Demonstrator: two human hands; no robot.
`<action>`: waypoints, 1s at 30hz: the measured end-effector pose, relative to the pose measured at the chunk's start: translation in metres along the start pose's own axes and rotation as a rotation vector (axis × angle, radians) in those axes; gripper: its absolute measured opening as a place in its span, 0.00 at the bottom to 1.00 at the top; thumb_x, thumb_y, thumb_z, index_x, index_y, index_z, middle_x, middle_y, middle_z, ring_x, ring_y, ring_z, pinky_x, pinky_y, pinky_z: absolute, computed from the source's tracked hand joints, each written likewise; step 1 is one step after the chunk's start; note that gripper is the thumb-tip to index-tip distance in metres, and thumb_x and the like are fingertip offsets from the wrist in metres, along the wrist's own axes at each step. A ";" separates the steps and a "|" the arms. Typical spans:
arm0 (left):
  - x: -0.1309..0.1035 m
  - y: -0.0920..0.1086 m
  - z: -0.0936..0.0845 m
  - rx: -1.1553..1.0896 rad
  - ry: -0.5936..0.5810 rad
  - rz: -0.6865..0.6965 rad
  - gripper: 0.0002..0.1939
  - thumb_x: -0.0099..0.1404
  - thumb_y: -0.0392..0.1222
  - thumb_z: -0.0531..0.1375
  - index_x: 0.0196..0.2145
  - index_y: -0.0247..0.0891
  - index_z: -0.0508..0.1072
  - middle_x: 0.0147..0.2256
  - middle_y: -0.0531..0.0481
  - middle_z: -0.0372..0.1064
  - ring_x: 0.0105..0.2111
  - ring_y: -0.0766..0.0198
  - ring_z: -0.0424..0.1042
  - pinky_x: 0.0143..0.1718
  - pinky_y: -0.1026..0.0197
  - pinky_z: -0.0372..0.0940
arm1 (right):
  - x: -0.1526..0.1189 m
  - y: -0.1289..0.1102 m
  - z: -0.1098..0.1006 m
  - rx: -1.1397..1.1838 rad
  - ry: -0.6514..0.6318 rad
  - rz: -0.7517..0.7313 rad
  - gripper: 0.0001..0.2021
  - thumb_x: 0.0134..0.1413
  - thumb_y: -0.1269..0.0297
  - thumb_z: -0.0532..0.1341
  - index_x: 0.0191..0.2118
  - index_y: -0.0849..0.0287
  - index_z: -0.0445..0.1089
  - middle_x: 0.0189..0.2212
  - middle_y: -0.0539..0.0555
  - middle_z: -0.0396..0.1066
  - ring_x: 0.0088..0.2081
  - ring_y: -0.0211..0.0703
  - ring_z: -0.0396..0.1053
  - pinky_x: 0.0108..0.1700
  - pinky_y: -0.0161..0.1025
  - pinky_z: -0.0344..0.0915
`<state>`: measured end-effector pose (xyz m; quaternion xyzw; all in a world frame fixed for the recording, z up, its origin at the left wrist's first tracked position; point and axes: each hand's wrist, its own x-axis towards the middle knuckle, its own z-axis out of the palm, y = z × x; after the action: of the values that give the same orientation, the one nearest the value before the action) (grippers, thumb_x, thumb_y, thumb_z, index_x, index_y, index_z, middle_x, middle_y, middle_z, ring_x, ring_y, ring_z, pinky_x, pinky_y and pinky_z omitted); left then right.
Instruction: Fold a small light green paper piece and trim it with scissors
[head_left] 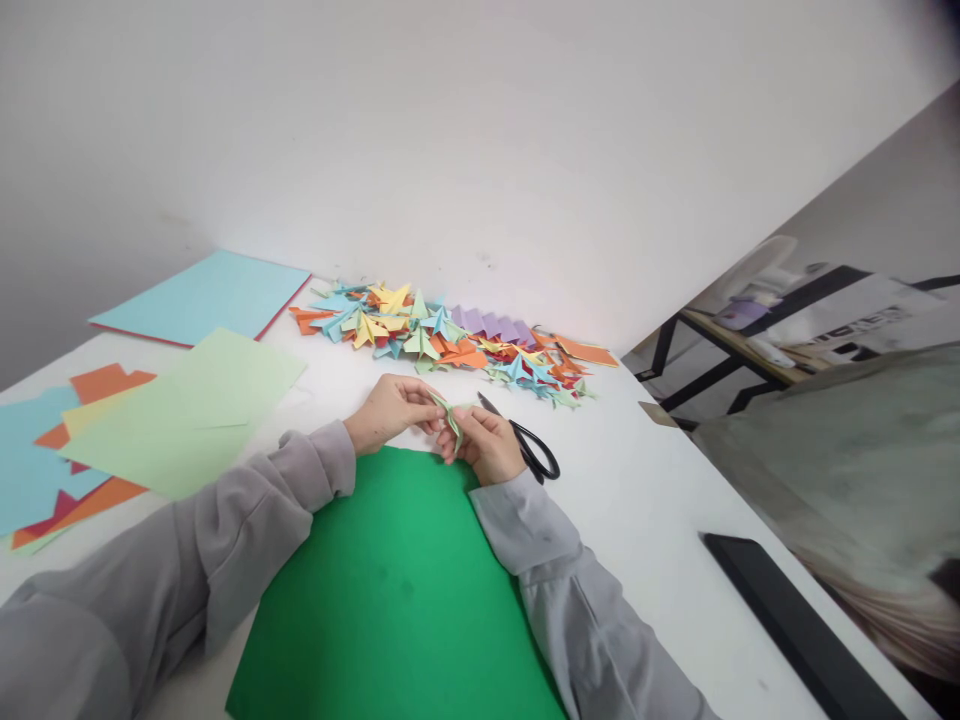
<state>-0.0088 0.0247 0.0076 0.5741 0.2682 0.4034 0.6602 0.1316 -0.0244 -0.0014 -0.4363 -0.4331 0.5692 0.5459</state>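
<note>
Lt-green folded paper [453, 421] pinched btwn L hand [395, 412] & R hand [489, 443].

Left forearm [225, 535] reaches in from lower left, grey sleeve [319, 465] bunched near the wrist [357, 436], right forearm [577, 600] angles up from lower right, left hand [390, 411] and right hand [489, 443] close together, thumbs [426, 412] pinched against fingers [418, 386].

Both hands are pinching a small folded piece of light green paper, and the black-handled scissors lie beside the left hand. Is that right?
Not quite: the head view shows the black-handled scissors beside the right hand, not the left hand. Both hands are indeed pinching the small folded piece of light green paper.
</note>
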 end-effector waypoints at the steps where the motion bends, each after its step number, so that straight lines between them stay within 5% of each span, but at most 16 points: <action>1: 0.000 -0.001 0.000 0.024 -0.009 0.006 0.09 0.45 0.36 0.64 0.25 0.29 0.70 0.17 0.50 0.68 0.17 0.69 0.66 0.20 0.66 0.63 | 0.000 0.001 -0.001 -0.019 -0.005 -0.001 0.14 0.37 0.56 0.64 0.18 0.61 0.64 0.14 0.49 0.69 0.13 0.34 0.64 0.14 0.30 0.62; 13: 0.001 -0.003 0.000 0.017 0.025 -0.076 0.07 0.44 0.32 0.63 0.24 0.28 0.69 0.15 0.50 0.67 0.15 0.69 0.66 0.17 0.66 0.62 | 0.002 0.003 -0.003 -0.101 -0.002 -0.008 0.14 0.34 0.59 0.66 0.16 0.62 0.62 0.12 0.50 0.70 0.11 0.35 0.63 0.10 0.29 0.60; 30: -0.001 0.002 0.004 -0.222 -0.009 -0.179 0.06 0.51 0.28 0.58 0.30 0.26 0.70 0.20 0.47 0.69 0.20 0.67 0.69 0.27 0.62 0.66 | 0.002 -0.001 0.000 0.044 0.111 0.064 0.17 0.24 0.63 0.70 0.12 0.62 0.59 0.09 0.50 0.67 0.07 0.33 0.59 0.06 0.27 0.55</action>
<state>-0.0066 0.0221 0.0100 0.4731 0.2691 0.3675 0.7541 0.1316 -0.0223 -0.0006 -0.4689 -0.3753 0.5706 0.5601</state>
